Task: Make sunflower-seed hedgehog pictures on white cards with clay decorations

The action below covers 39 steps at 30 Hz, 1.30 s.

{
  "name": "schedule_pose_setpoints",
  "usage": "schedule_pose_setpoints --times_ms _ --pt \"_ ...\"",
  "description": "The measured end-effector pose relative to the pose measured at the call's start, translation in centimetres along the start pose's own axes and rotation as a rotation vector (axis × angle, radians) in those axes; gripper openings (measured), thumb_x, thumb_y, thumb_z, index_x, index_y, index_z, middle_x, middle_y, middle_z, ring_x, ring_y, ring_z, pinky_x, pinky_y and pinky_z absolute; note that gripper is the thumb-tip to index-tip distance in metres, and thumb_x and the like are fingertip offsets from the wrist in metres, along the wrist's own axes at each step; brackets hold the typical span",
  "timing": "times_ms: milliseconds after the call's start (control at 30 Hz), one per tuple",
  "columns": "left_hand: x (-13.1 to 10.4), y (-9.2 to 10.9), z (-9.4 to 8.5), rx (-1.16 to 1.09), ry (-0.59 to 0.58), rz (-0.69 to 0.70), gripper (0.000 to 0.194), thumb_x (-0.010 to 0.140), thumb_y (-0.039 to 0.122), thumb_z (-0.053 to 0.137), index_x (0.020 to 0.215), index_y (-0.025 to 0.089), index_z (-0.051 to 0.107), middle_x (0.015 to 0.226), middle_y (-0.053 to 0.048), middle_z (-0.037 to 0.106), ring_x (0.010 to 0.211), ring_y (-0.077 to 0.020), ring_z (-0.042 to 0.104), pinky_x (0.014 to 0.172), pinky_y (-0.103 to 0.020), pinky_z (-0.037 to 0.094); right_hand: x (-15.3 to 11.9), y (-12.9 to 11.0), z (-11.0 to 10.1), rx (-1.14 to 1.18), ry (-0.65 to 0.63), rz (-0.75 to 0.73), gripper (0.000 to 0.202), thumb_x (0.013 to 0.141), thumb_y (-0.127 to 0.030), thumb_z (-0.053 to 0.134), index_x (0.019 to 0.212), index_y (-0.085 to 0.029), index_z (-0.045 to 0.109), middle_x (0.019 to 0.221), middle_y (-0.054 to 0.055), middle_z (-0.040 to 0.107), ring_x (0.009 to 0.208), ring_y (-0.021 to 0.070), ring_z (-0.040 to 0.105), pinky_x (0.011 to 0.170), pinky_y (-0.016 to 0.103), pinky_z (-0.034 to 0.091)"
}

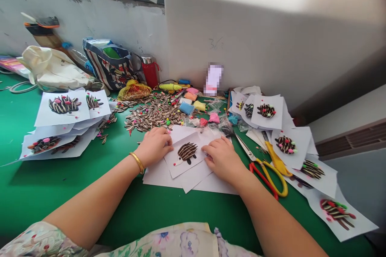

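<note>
A white card [177, 170] bearing a hedgehog [187, 151] of dark clay and striped seeds lies on several loose white sheets [157, 174] at the middle of the green table. My left hand [156, 144] is at the card's left edge, its fingers curled together with the thumb by the paper. At the right edge rests my right hand [221, 156], fingers bent and slightly apart, the fingertips touching the paper. Behind the hands spreads a pile of striped seeds [153, 110]. Large scissors [256, 160] with red and yellow handles lie right of my right hand.
Finished-looking hedgehog cards lie in stacks at the left [63, 108] and right [267, 111]. Clay packets [187, 108], a yellow cutter [276, 158], a red bottle [150, 71], a striped bag [110, 64] and a cloth bag [54, 68] stand or lie around.
</note>
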<state>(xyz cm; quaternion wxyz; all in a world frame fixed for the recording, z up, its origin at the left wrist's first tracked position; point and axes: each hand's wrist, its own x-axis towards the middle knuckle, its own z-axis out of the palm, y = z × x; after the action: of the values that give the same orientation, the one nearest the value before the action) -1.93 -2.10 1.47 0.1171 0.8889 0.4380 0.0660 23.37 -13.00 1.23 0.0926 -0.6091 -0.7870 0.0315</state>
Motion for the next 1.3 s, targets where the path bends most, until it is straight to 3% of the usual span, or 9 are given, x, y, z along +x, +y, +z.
schedule_pose_setpoints --times_ms 133,300,433,567,700,933,1133,1300 --pt "0.8 0.1 0.5 0.032 0.118 -0.003 0.015 0.085 0.038 0.062 0.083 0.027 0.072 0.108 -0.005 0.062 0.109 -0.0276 0.051 0.093 -0.043 0.039 -0.2 1.2 -0.2 -0.124 0.011 0.097 0.027 0.086 -0.015 0.056 0.11 -0.022 0.065 0.1 0.007 0.066 0.103 0.0249 0.052 0.103 0.042 0.026" --pt "1.5 -1.3 0.3 0.059 0.253 -0.102 0.028 0.09 0.04 0.053 0.106 0.025 0.071 0.109 -0.008 0.064 0.105 -0.0276 0.054 0.092 -0.042 0.04 -0.1 2.3 -0.3 -0.187 0.039 0.167 0.028 0.084 -0.011 0.055 0.107 -0.021 0.066 0.099 0.009 0.065 0.099 0.0262 0.052 0.091 0.039 0.03" --pt "1.4 -1.7 0.3 0.103 0.215 -0.093 0.03 0.091 0.04 0.051 0.107 0.028 0.073 0.112 -0.008 0.065 0.109 -0.0289 0.054 0.091 -0.043 0.039 0.0 1.7 -0.3 -0.08 0.041 0.107 0.03 0.086 -0.014 0.057 0.111 -0.026 0.068 0.1 0.007 0.065 0.1 0.0241 0.051 0.088 0.036 0.032" --pt "1.5 -0.8 0.5 0.166 0.22 -0.086 0.027 0.092 0.037 0.048 0.098 0.027 0.073 0.107 -0.009 0.067 0.107 -0.0292 0.054 0.09 -0.045 0.037 0.1 0.9 -0.3 -0.021 -0.006 0.029 0.032 0.09 -0.017 0.056 0.114 -0.033 0.069 0.1 0.006 0.065 0.099 0.0228 0.051 0.086 0.036 0.033" --pt "1.8 -0.1 0.1 0.17 0.243 -0.123 0.022 0.092 0.033 0.047 0.091 0.023 0.067 0.099 -0.01 0.069 0.102 -0.0286 0.056 0.088 -0.043 0.039 0.1 0.6 -0.2 -0.018 -0.037 0.028 0.03 0.091 -0.02 0.055 0.113 -0.033 0.072 0.1 0.007 0.065 0.098 0.0228 0.051 0.085 0.036 0.034" --pt "2.1 0.4 -1.2 -0.292 0.253 -0.171 0.027 0.087 0.039 0.053 0.104 0.024 0.068 0.096 -0.004 0.073 0.088 -0.0224 0.064 0.077 -0.032 0.046 -0.2 -0.1 -0.6 -0.076 -0.077 0.001 0.021 0.09 -0.024 0.058 0.101 -0.026 0.075 0.096 0.008 0.068 0.097 0.0241 0.055 0.087 0.038 0.034" --pt "2.4 2.1 -1.0 -0.53 0.187 -0.158 0.037 0.086 0.051 0.053 0.077 0.02 0.072 0.075 -0.003 0.073 0.074 -0.0212 0.065 0.072 -0.032 0.048 -0.4 0.0 -0.8 -0.091 -0.051 0.04 0.016 0.086 -0.021 0.059 0.091 -0.023 0.075 0.092 0.007 0.069 0.095 0.0238 0.056 0.088 0.039 0.032" --pt "2.5 2.4 0.1 -0.898 0.217 -0.172 0.04 0.074 0.05 0.071 0.097 0.018 0.073 0.096 -0.007 0.075 0.088 -0.0222 0.067 0.082 -0.034 0.051 0.0 0.6 -0.4 -0.021 0.104 0.054 0.019 0.086 -0.018 0.058 0.095 -0.024 0.074 0.092 0.006 0.07 0.094 0.0231 0.058 0.087 0.039 0.034"
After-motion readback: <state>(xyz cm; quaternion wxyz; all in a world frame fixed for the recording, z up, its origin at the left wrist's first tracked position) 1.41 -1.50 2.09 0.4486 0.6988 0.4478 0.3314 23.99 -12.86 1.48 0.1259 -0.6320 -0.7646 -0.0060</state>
